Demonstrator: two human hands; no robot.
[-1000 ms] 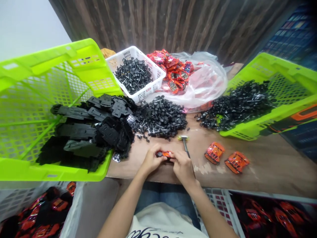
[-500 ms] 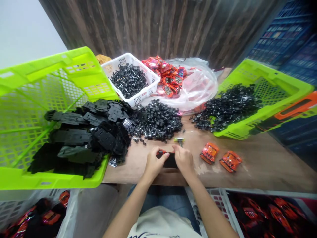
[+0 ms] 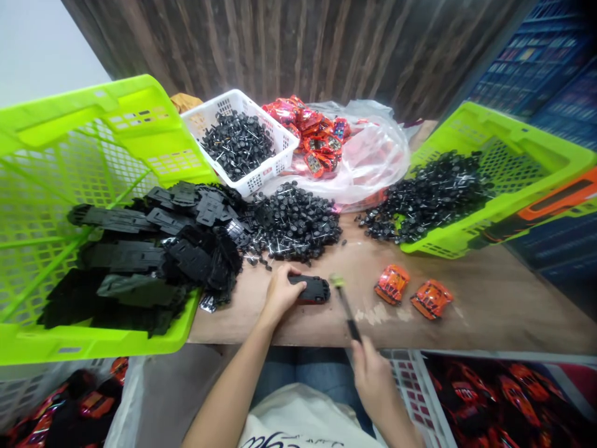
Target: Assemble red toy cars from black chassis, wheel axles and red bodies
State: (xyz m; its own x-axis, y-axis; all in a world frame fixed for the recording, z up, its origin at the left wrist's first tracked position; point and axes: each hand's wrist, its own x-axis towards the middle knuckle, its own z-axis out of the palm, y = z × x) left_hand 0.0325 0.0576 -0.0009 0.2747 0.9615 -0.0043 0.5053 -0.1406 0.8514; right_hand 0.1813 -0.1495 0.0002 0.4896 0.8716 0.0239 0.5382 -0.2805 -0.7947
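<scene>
**One toy car under the hammer, many loose parts left around**

In the lower middle of the frame, a toy car (image 3: pixel 311 290) lies on the tabletop (image 3: pixel 494 305) with its flat black bottom turned upward. The left hand (image 3: pixel 282 291) has its grip closed around the left end of this car, the thumb pressing on top. The right hand (image 3: pixel 373 367) grips the hammer (image 3: pixel 351 323) by its dark handle, and the hammer head (blurred, so perhaps in motion) is just beside the car's right end.

I judge that this car is near its finish: the bottom already covers the body, and maybe only some knocking is left. Whether the wheels sit well, I cannot tell.

Right of centre, two orange cars (image 3: pixel 391 284) stand upright and seem to be done. Much material remains: black plates (image 3: pixel 191 249) in the green crate at left, a heap of wheels (image 3: pixel 298 224) in the centre, more in the white basket (image 3: pixel 280 163) and the right crate (image 3: pixel 438 249), and red car shells (image 3: pixel 321 137) at upper middle.
</scene>
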